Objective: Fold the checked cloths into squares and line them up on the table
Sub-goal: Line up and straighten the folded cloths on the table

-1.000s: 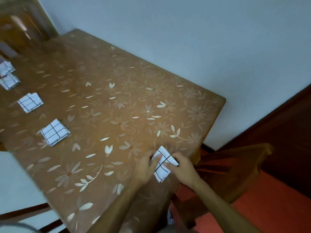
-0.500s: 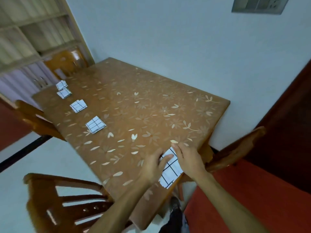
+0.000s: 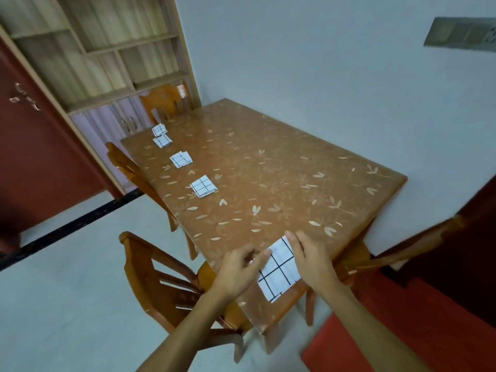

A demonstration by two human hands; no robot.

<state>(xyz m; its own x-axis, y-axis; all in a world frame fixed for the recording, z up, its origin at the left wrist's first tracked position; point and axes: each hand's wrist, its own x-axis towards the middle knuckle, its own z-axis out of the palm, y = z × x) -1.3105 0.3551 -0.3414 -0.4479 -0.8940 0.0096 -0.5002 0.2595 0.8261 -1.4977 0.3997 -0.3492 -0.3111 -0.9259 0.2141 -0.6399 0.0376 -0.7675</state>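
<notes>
Brown desk (image 3: 268, 162) with a pale leaf pattern, its right edge against a pale blue-grey wall (image 3: 308, 63) bearing a switch plate (image 3: 460, 34). Wooden chairs stand at the far end (image 3: 163, 102), the left edge (image 3: 128, 167), the near left corner (image 3: 155, 277) and the near right corner (image 3: 402, 245). Beyond the far end: open wooden shelves (image 3: 107, 57) and a dark red door (image 3: 35, 157). Pale floor (image 3: 67, 291); red mat (image 3: 402, 331).

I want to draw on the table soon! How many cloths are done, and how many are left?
Done: four folded cloths lie in a row on the table. In hand: a fifth cloth at the near corner, right hand flat on it, left hand at its edge. Left: finish it and add it to the row. No more cloths show.
</notes>
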